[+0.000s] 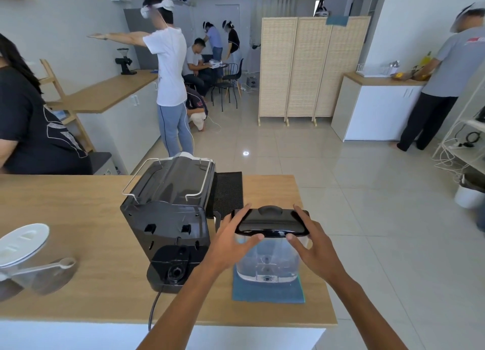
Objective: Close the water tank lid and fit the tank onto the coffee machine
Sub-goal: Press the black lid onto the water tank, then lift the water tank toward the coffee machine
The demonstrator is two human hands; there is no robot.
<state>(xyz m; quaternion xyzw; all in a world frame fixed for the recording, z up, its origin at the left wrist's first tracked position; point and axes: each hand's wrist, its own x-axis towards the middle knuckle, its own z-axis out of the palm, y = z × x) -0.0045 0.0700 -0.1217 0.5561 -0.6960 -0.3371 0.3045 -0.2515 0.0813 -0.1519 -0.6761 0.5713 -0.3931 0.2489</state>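
Observation:
A clear water tank (267,260) with a black lid (271,222) stands on a blue cloth (267,292) at the right of the wooden counter. The lid lies flat on the tank. My left hand (231,242) holds the lid's left end, with the fingers over the top and the thumb on the front edge. My right hand (312,242) holds the right end the same way. The black coffee machine (168,218) stands just left of the tank, its back with the empty tank dock (173,268) facing me.
A black mesh mat (227,192) lies behind the tank. A white lid (23,240) and a clear container with a scoop (39,271) sit at the counter's left. The machine's cord (153,307) hangs over the front edge. Several people stand or sit beyond the counter.

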